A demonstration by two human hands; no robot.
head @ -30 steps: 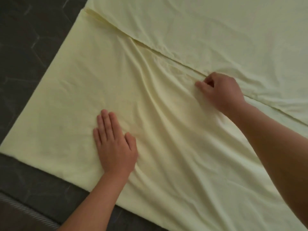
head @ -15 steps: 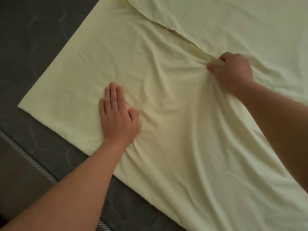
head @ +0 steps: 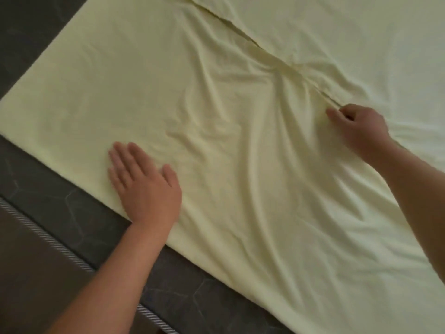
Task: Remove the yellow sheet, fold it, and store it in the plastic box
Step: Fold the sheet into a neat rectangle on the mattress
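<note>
The pale yellow sheet (head: 216, 97) lies spread over most of the head view, folded so that one layer's edge runs diagonally from the top middle down to the right. My left hand (head: 144, 184) rests flat on the sheet near its lower left edge, fingers extended and pressing down. My right hand (head: 358, 126) pinches the diagonal edge of the sheet at the right, and wrinkles fan out from that grip. No plastic box is in view.
A dark grey mattress (head: 72, 208) with a vein pattern shows under the sheet along the left and bottom. Its striped piped edge (head: 48, 237) runs diagonally at the lower left, with a darker side below it.
My right hand has slid down and to the right along the diagonal edge, still pinching it. My left hand has shifted toward the sheet's lower left edge. The wrinkles between both hands have changed.
</note>
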